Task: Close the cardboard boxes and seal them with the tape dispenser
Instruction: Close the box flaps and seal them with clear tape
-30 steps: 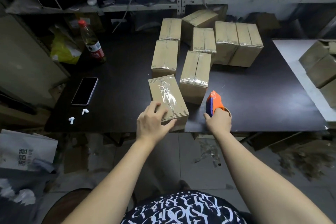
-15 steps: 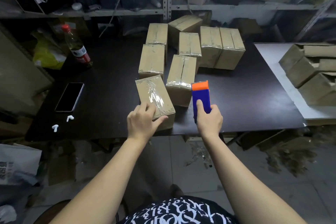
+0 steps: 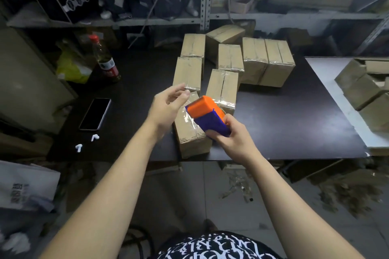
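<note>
A taped cardboard box [image 3: 190, 135] lies at the near edge of the dark table [image 3: 284, 124]. My right hand [image 3: 230, 135] grips the blue and orange tape dispenser [image 3: 207, 114] and holds it in the air over that box. My left hand [image 3: 168, 105] hovers above the box's far end, just left of the dispenser's orange head, fingers loosely curled, thumb and fingertips close together. Whether it pinches tape I cannot tell. Several more sealed boxes [image 3: 267, 63] stand behind.
A phone [image 3: 95, 114] and two white earbuds [image 3: 86, 142] lie on the table's left part, an oil bottle [image 3: 105, 60] further back. Open cardboard boxes [image 3: 366, 86] sit on a white surface at right. Shelving runs behind the table; scraps litter the floor.
My left hand has come off the near box and risen. My right hand has lifted the dispenser from the table edge and tilted it over the box, toward the left hand.
</note>
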